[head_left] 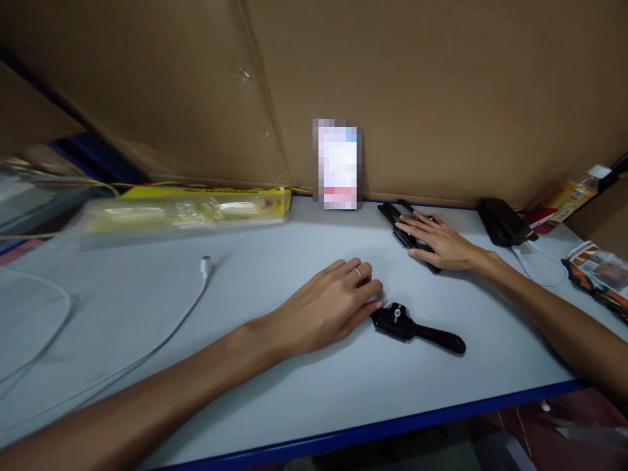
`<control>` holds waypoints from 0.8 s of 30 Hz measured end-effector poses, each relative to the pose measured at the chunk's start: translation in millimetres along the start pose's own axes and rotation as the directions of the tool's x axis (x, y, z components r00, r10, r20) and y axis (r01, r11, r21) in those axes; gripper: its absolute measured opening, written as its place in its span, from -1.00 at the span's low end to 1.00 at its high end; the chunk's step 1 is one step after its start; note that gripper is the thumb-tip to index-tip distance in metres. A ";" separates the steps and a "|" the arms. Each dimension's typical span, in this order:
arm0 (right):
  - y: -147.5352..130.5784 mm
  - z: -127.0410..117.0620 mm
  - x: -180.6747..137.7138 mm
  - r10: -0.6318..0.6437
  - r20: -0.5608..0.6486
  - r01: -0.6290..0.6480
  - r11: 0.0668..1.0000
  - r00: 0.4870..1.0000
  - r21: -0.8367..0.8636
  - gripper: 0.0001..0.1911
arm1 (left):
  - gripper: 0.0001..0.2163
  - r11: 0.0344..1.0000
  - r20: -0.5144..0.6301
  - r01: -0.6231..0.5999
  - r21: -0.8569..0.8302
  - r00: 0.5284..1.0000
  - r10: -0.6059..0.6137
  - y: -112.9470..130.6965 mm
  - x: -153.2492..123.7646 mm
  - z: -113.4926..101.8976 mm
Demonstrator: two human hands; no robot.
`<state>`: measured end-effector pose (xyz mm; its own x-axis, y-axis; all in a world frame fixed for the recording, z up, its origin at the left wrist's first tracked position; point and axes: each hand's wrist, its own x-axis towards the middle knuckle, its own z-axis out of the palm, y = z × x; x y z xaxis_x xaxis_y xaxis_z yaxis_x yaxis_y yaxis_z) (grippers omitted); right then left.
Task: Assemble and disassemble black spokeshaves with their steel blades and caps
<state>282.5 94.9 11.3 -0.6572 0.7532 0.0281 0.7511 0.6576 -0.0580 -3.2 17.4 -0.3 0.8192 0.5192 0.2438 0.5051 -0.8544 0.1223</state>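
Observation:
My left hand [341, 294], with a ring on one finger, curls its fingers at the left end of a black spokeshave [395, 320]. The hand covers that end of the spokeshave; its bare right handle points to the right on the table, and a small metal knob shows at the middle. Farther back, my right hand [441, 242] lies with fingers stretched out over several black tools [392, 219] bunched together. Their exact kind is partly hidden under the fingers.
A phone with a blurred screen [338, 167] leans on the cardboard wall [417, 98]. A yellow package in clear plastic [186, 212] lies back left, near a white cable [189, 314]. At the right are a black case [507, 221], a bottle [572, 203] and a packet [601, 265].

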 end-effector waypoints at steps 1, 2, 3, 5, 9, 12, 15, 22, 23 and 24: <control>-0.1 -0.3 0.2 0.003 0.000 -0.003 1.000 1.000 0.005 -0.32 | -0.67 1.000 0.002 -0.002 -0.007 1.000 0.002 -0.4 -0.1 -0.1; -0.5 -0.6 0.2 0.008 0.002 -0.008 1.000 1.000 0.012 -0.32 | -0.66 1.000 0.005 -0.007 -0.015 1.000 0.008 -1.0 -0.2 -0.4; -1.4 -1.0 -0.1 0.012 0.007 -0.012 1.000 1.000 0.022 -0.30 | -0.65 1.000 0.009 -0.017 -0.025 1.000 0.017 -1.9 -0.3 -1.0; -4.4 -1.8 -1.7 0.024 0.003 -0.024 0.998 1.000 0.057 -0.27 | -0.63 0.998 0.020 -0.043 -0.045 0.999 0.044 -4.1 -0.5 -3.2; -12.7 -3.9 -10.8 0.141 -0.149 -0.122 0.984 0.979 0.131 -0.23 | -0.63 0.992 0.058 -0.090 -0.091 0.994 0.095 -8.8 -1.5 -10.3; -17.3 -7.7 -21.4 0.219 -0.323 -0.190 0.975 0.921 0.119 -0.46 | -0.69 0.988 0.094 -0.113 -0.110 0.988 0.123 -10.3 -2.3 -14.8; -23.5 -13.4 -30.1 0.288 -0.340 -0.276 0.957 0.895 0.083 -0.66 | -0.77 0.986 0.109 -0.119 -0.114 0.985 0.131 -9.7 -3.0 -15.6; -46.8 -15.8 -35.0 0.239 -0.133 -0.253 0.963 0.962 -0.097 -0.77 | -0.74 0.989 0.080 -0.116 -0.090 0.989 0.123 -4.2 -4.5 -9.5; -47.3 -14.9 -34.7 0.222 -0.122 -0.235 0.967 0.967 -0.100 -0.81 | -0.73 0.990 0.074 -0.114 -0.085 0.990 0.120 -3.4 -4.7 -8.8; -46.7 -14.1 -34.5 0.211 -0.118 -0.223 0.970 0.970 -0.097 -0.83 | -0.73 0.991 0.070 -0.108 -0.081 0.991 0.113 -2.7 -4.8 -8.2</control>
<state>271.0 38.5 27.2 -0.4714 0.8718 0.1330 0.8813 0.4714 0.0338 -10.8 17.0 6.1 0.8880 0.4193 0.1886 0.3903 -0.9043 0.1729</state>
